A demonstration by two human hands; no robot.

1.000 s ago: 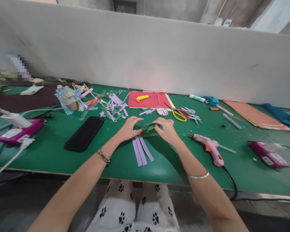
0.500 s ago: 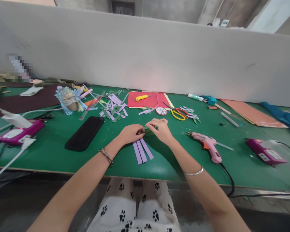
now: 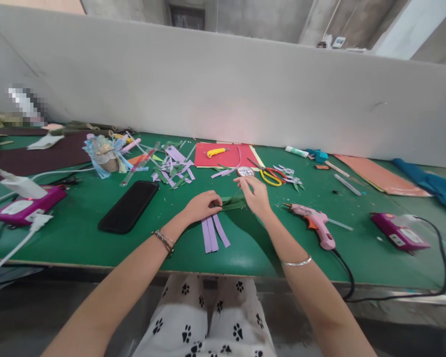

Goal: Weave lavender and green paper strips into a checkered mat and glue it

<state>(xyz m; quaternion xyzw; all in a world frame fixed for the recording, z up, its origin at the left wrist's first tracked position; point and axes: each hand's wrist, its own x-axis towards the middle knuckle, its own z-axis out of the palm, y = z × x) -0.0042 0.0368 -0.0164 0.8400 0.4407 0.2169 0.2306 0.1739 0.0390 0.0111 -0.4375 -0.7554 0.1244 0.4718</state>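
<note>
Left hand (image 3: 201,205) flat-curled on green table (image 3: 78,233), fingertips pinched down on near end of dark green paper strips (image 3: 233,202). Right hand (image 3: 255,195) raised slightly over far end of same strips, thumb and forefinger pressed together near their tips; whether anything sits between them cannot be told. Three purple paper strips (image 3: 213,233) fanned out toward near table edge, top ends tucked under left hand, lower ends stopping short of edge.

Black phone (image 3: 129,205) well left of left hand, open green between. Pink glue gun (image 3: 313,221) just right of right wrist, nozzle pointing left, cord trailing off near edge. Yellow-handled scissors (image 3: 268,175) and small round patterned disc (image 3: 245,171) just beyond right hand. Red sheet (image 3: 226,154) with yellow utility knife (image 3: 215,151) farther back. Heap of purple and green paper offcuts (image 3: 173,171) behind phone. Magenta devices at far left (image 3: 26,206) and far right (image 3: 399,232), both cabled. White partition (image 3: 223,94) closing off back edge of table.
</note>
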